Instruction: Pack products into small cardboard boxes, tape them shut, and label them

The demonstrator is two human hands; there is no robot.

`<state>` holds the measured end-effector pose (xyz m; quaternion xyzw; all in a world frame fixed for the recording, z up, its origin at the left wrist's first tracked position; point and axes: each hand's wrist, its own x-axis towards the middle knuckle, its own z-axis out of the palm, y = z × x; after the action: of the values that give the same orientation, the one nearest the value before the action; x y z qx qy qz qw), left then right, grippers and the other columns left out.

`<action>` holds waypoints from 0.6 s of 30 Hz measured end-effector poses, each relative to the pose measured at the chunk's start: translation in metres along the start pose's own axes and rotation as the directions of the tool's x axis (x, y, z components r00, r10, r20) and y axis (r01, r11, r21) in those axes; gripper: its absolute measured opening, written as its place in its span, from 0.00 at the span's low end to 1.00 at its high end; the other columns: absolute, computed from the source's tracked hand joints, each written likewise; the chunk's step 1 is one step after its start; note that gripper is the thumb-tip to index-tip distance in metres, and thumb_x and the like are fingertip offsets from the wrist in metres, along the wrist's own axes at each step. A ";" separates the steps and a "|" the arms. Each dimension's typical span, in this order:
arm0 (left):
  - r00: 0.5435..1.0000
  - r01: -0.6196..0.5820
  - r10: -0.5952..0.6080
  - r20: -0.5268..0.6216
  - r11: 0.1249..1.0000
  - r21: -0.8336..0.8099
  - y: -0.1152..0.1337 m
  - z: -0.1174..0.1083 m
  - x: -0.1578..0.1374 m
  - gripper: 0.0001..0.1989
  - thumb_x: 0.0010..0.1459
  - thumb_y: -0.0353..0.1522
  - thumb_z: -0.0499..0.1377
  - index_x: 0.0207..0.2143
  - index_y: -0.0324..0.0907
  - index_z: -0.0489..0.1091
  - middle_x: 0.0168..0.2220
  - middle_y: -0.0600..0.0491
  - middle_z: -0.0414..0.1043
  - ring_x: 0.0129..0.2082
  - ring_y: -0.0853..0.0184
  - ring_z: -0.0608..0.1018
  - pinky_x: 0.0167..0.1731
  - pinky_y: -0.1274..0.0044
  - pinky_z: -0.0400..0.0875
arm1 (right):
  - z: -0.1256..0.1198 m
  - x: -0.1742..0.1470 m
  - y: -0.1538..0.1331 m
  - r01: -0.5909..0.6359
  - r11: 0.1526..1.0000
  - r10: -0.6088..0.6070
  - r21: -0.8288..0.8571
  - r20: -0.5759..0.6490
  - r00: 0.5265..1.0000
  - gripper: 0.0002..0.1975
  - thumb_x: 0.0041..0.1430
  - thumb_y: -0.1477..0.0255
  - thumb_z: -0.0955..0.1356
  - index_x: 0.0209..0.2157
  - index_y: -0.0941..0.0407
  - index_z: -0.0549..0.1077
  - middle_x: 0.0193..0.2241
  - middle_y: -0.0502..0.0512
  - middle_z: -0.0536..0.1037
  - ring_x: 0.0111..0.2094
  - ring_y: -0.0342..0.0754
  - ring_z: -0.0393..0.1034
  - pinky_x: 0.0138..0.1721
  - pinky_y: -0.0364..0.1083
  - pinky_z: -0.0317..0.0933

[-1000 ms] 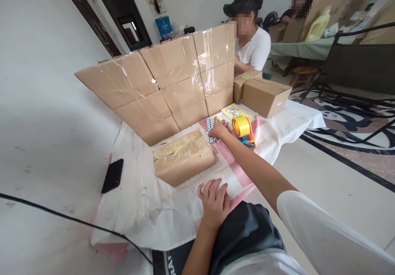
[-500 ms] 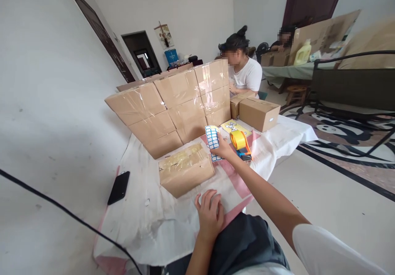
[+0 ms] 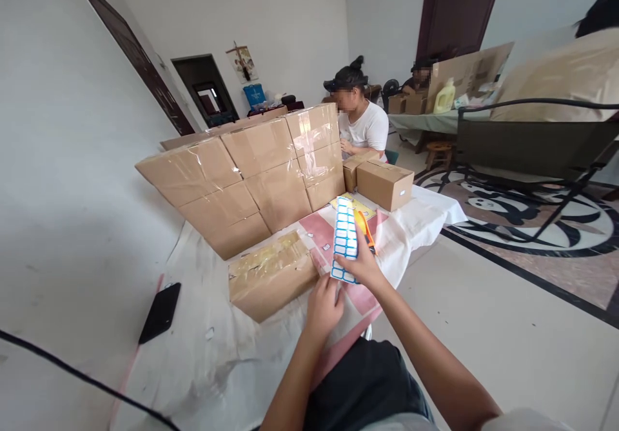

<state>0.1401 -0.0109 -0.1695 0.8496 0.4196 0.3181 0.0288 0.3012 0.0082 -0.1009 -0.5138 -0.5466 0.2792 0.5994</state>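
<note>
Just right of the taped carton (image 3: pixel 271 288), the left hand (image 3: pixel 324 308) curls its fingers at the lower edge of a blue-bordered label sheet (image 3: pixel 345 236); whether that grip pinches it, I cannot tell. Also right of the carton, the right hand (image 3: pixel 365 266) has its grip closed on the sheet, thumb across its front, apparently so the labels face the wearer. Behind the carton, taped boxes (image 3: pixel 275 176) stand stacked edge to edge, probably for steadiness.

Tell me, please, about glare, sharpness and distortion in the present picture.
Head view: bright glare streaks the stacked cartons; head view: the label sheet shows clear blue outlines; head view: the doorway leans, perhaps from wide-angle distortion.
</note>
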 end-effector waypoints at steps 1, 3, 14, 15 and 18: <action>0.999 0.021 -0.021 0.047 1.000 0.015 0.003 0.010 0.013 0.20 0.60 0.28 0.55 0.54 0.46 0.71 0.52 0.47 0.77 0.53 0.59 0.78 0.54 0.69 0.73 | -0.008 -0.004 0.000 -0.008 1.000 0.008 0.001 -0.047 0.999 0.52 0.50 0.60 0.74 0.71 0.53 0.47 0.67 0.65 0.60 0.67 0.62 0.58 0.65 0.62 0.55; 0.988 0.099 -0.106 0.117 0.993 0.064 0.010 0.031 0.038 0.24 0.60 0.29 0.55 0.59 0.42 0.69 0.58 0.41 0.73 0.60 0.52 0.73 0.59 0.62 0.68 | -0.024 -0.012 0.003 -0.024 1.000 0.025 0.014 -0.114 0.993 0.53 0.50 0.58 0.74 0.71 0.53 0.46 0.69 0.65 0.58 0.67 0.63 0.57 0.65 0.63 0.56; 0.809 0.500 -0.563 0.170 0.810 0.306 -0.015 0.084 0.141 0.35 0.66 0.46 0.53 0.67 0.32 0.56 0.71 0.32 0.50 0.72 0.47 0.53 0.68 0.54 0.48 | -0.055 -0.059 0.030 -0.197 0.976 0.203 0.092 -0.063 0.977 0.52 0.53 0.55 0.74 0.72 0.46 0.43 0.68 0.63 0.59 0.67 0.65 0.59 0.65 0.67 0.57; 0.784 0.533 -0.600 0.159 0.782 0.323 -0.020 0.086 0.151 0.35 0.66 0.47 0.54 0.67 0.35 0.57 0.71 0.35 0.51 0.71 0.48 0.54 0.68 0.52 0.48 | -0.050 -0.062 0.031 -0.213 0.971 0.218 0.110 -0.032 0.976 0.53 0.53 0.55 0.74 0.72 0.45 0.43 0.68 0.63 0.60 0.67 0.65 0.58 0.65 0.67 0.56; 0.717 0.607 -0.684 0.136 0.708 0.361 -0.033 0.090 0.183 0.33 0.64 0.49 0.57 0.65 0.41 0.60 0.70 0.40 0.55 0.69 0.48 0.59 0.66 0.49 0.50 | -0.038 -0.069 0.033 -0.264 0.947 0.261 0.182 0.041 0.964 0.53 0.54 0.54 0.74 0.72 0.47 0.42 0.68 0.64 0.61 0.68 0.64 0.57 0.67 0.67 0.54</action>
<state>0.2494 0.1640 -0.1577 0.6753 0.7263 0.1081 0.0689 0.3271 -0.0551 -0.1523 -0.5216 -0.4498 0.4103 0.5977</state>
